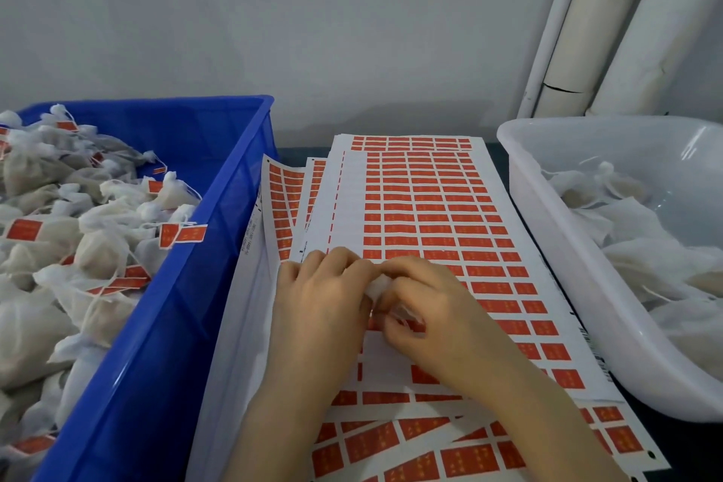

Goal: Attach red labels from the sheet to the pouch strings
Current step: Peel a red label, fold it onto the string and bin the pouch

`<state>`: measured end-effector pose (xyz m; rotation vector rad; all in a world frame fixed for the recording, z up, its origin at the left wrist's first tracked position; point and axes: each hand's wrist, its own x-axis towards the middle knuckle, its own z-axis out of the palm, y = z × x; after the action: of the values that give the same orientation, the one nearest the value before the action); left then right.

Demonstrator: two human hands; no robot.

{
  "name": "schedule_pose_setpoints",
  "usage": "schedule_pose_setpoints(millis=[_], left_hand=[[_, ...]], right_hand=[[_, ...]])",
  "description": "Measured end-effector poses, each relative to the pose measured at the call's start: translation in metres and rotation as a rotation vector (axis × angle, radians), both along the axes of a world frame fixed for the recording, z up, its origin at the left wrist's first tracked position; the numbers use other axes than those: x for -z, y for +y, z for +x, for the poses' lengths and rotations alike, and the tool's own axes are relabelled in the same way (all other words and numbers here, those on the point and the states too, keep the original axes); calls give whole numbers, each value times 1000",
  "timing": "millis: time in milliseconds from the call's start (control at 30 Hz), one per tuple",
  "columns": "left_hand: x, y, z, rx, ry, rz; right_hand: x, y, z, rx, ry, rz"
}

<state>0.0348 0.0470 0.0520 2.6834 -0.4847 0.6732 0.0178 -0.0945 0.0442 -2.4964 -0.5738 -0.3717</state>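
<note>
Blue plastic crate (203, 266) stands just left of your left hand (321, 293), heaped with white mesh pouches already carrying red tags (101, 250). Near your right hand (426, 309), on its right, sits a white translucent plastic tub (555, 246) holding untagged white pouches (633, 243). Your hands meet with fingers curled, pinching a small white gauze pouch (377, 288) between them; whether a label is in that pinch cannot be told. Under them lies the white sheet of red rectangular labels (430, 207), stacked on more sheets, covering most of the dark tabletop (700, 458). Beyond the hands is a grey wall (313, 12), with white pipes (641, 31) at its right.
</note>
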Motion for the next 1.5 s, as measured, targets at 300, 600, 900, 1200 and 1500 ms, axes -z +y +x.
schedule_pose_setpoints(millis=[300,600,900,1200,1500], left_hand=[[4,-15,-7,-317,244,-690],[-1,-11,-1,-243,881,-1327],[-5,-11,-5,-22,835,-1491],[-6,-13,-7,120,750,-1370],[-10,-6,-7,222,731,-1045]], right_hand=[[-1,12,0,143,-307,-25],[2,17,2,206,-336,-98],[3,14,-1,163,-292,76],[-10,11,-9,120,-70,333],[-14,1,-1,164,-355,252]])
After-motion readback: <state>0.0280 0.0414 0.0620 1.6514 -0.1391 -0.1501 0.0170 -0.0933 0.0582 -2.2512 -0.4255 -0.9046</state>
